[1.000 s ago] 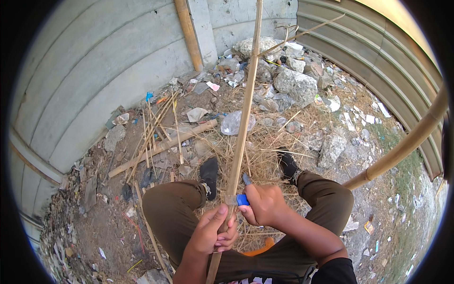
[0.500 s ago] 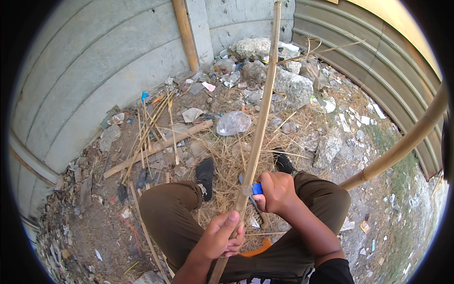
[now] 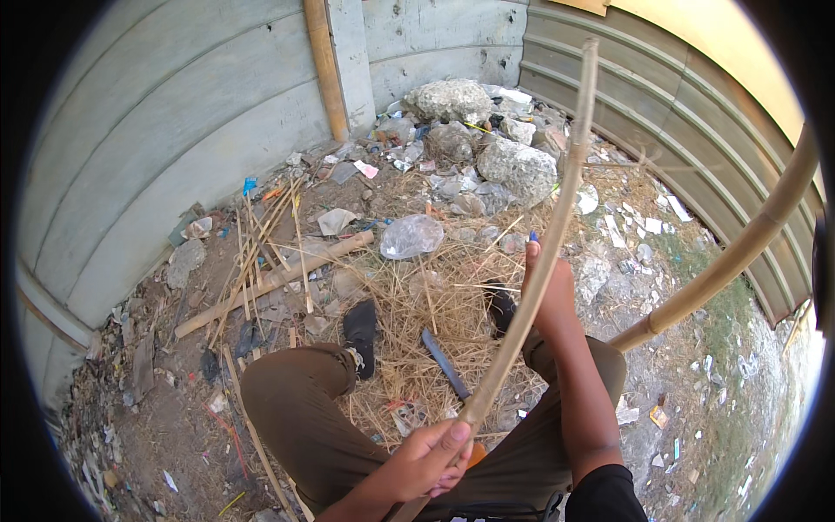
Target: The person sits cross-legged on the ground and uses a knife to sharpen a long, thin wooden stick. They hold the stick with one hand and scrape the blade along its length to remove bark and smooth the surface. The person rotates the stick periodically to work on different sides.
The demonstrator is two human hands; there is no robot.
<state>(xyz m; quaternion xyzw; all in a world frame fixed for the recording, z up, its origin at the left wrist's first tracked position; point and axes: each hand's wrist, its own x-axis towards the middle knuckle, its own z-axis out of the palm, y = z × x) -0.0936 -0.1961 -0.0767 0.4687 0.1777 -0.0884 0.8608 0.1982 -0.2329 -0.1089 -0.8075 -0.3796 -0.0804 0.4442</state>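
My left hand [image 3: 439, 457] is closed around the lower part of a long bamboo strip [image 3: 564, 200], which slants up and to the right. My right hand [image 3: 554, 300] is a fist just behind the strip, about midway along it. A small bit of a blue tool [image 3: 533, 236] pokes out above its thumb; the rest is hidden by the fingers and the strip. A thin shaving curls off the strip's right side, blurred. Between my legs a dark blade [image 3: 445, 364] lies on the straw, with an orange piece [image 3: 477, 453] near its lower end, partly covered.
Split bamboo sticks [image 3: 277, 217] and a thicker bamboo piece [image 3: 274, 283] lie at left. A clear plastic bag [image 3: 411, 237] rests ahead. Rocks [image 3: 517, 165] and litter sit by the concrete wall [image 3: 217, 113]. A bamboo pole [image 3: 713, 270] leans at right before a ribbed metal fence [image 3: 661, 104].
My right hand has slid up along the strip with the blue tool. The strip's upper end has tilted right and nearer. The blade on the straw has come into view.
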